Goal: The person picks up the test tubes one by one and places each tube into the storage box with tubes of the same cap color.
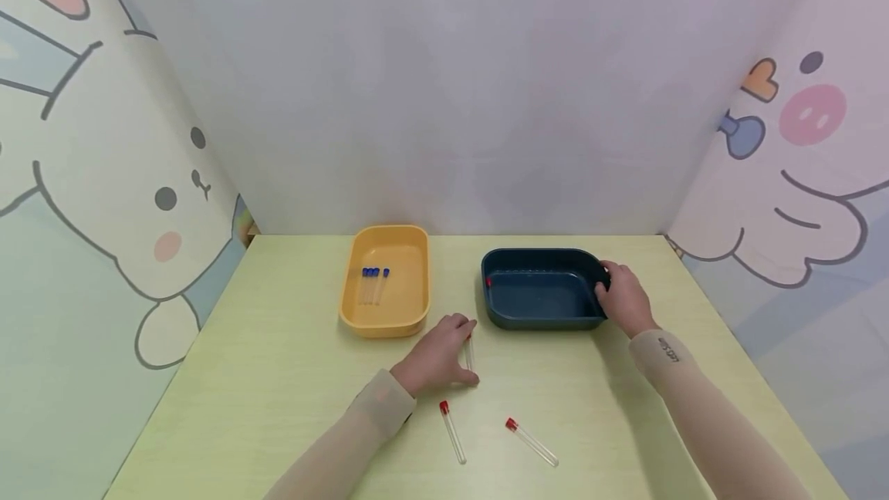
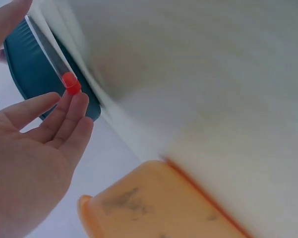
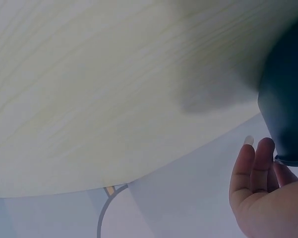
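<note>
**Red-capped tube within span of left hand; blue tray gripped at its 3 o'clock end**

Head view. A red-capped test tube [image 1: 470, 353] is seen at 8 o'clock from the dark blue tray [image 1: 542, 299], flanked by the left hand [image 1: 434, 357]. Thumb and fingers are spread wide, one at each end of the tube; whether it is pinched or merely spanned cannot be told. The tray's rim is gripped at 3 o'clock by the right hand [image 1: 625, 299], thumb over the edge. Inside, at 9 o'clock, one red cap [image 1: 488, 282] is noted. A yellow tray [image 1: 411, 284] is placed at 9 o'clock from the blue one; four blue-capped tubes [image 1: 371, 272] are held in it, side by side. Two more red-capped tubes are laid on the table: one [image 1: 453, 432] between 5 and 6 o'clock from the left hand, the other [image 1: 533, 443] at 4.

Left wrist view. The tube is seen at 10 o'clock, its cap touched by fingertips, the blue tray behind. The yellow tray is shown at 6 o'clock.

Right wrist view. The blue tray is cut off at 3 o'clock, the right hand's fingers seen at its edge, at 4. A shadow is cast on the table [image 3: 89, 99].
</note>
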Demonstrator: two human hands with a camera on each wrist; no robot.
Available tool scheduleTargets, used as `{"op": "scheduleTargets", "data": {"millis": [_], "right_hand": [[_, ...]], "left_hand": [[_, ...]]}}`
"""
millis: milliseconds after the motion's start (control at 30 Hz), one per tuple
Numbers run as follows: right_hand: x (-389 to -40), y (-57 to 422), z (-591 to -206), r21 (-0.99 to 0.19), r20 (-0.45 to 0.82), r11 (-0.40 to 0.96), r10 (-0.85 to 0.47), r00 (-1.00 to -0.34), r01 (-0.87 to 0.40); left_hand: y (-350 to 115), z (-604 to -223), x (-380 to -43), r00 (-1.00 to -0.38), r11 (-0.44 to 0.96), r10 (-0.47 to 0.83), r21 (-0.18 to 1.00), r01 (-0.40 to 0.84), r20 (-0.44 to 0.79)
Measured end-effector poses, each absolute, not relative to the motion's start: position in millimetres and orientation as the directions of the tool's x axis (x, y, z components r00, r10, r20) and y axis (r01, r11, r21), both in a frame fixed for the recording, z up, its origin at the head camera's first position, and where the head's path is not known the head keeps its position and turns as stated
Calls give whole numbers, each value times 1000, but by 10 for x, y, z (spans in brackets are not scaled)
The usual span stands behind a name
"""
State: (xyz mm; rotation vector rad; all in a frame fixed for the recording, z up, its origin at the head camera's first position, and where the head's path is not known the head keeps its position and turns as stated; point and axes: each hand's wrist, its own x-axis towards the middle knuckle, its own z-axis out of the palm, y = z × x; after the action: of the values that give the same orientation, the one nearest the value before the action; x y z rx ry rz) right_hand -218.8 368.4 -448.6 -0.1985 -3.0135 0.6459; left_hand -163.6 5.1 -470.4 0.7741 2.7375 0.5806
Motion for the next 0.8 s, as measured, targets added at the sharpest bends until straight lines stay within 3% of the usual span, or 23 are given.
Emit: {"op": "scheduleTargets", "data": {"millis": [300,800], "right_hand": [[-2209,3689,-4529,-424,22,896,154,-988,130],[-2157,3712,-4586,-541,69,833,183,-981,117]], "left_hand": [[80,-4517,-1679,-818,766,571,406,499,-71],[70,-4217,-1742,-815,705,579,485,517,25]]}}
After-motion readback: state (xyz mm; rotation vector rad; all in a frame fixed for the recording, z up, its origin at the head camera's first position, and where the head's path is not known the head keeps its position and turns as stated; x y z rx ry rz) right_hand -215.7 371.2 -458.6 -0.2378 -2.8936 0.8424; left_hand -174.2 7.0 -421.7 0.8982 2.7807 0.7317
